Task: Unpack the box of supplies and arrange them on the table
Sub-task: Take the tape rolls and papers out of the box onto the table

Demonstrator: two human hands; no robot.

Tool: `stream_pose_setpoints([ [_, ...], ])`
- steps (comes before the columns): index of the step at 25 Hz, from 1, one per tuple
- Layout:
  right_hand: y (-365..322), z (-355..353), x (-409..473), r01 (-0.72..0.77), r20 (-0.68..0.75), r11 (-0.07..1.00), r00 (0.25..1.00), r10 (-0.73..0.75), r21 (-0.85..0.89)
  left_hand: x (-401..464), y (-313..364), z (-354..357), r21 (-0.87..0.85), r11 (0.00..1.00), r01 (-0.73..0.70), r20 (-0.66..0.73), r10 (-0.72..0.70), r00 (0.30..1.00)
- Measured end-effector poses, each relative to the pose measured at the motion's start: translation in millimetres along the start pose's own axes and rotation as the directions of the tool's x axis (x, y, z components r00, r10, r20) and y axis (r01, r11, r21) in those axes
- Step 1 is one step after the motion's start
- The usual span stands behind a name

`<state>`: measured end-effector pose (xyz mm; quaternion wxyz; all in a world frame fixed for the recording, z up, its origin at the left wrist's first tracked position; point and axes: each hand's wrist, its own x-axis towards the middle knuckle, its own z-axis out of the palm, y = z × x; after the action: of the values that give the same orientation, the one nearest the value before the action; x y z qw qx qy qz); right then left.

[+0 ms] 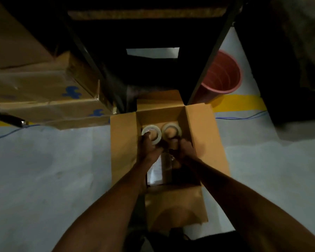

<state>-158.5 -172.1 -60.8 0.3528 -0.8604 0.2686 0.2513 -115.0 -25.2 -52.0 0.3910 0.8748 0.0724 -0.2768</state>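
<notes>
I have both hands down in the open cardboard box (205, 142), which sits on the floor (53, 170). My left hand (148, 148) has its grip closed on the rim of the left tape roll (151, 134); my right hand (183, 149) holds the right tape roll (171, 131) the same way, fingers hooked at its near edge. Both rolls are just above or at the box interior, side by side and nearly touching. Below my wrists lies a clear plastic packet (156, 170), still in the box. The light is poor. The risk I judge: each roll hangs from a thin edge pinch, so a quick lift could let one slip back inside, or snag a raised flap (124, 142). The dark desk frame (98, 70) stands just beyond the box.
</notes>
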Motion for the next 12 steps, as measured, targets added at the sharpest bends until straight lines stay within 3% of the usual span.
stream_pose_setpoints([
  [5, 30.4, 49.4, 80.4, 0.031, -0.066, 0.996, 0.998, -0.026, 0.083, 84.1, -45.0, 58.2, 0.140, 0.989, -0.048, 0.056, 0.041, 0.998],
  [9, 53.0, 79.5, 128.6, 0.091, -0.132, 0.981, 0.989, -0.069, 0.169, 126.4, -69.2, 79.2, 0.275, 0.957, -0.091, -0.018, 0.100, 0.995],
  [12, 59.3, 91.1, 154.8, 0.127, -0.240, 0.985, 0.966, -0.096, 0.118, 150.8, -79.0, 81.3, 0.379, 0.917, -0.127, -0.006, 0.140, 0.990],
])
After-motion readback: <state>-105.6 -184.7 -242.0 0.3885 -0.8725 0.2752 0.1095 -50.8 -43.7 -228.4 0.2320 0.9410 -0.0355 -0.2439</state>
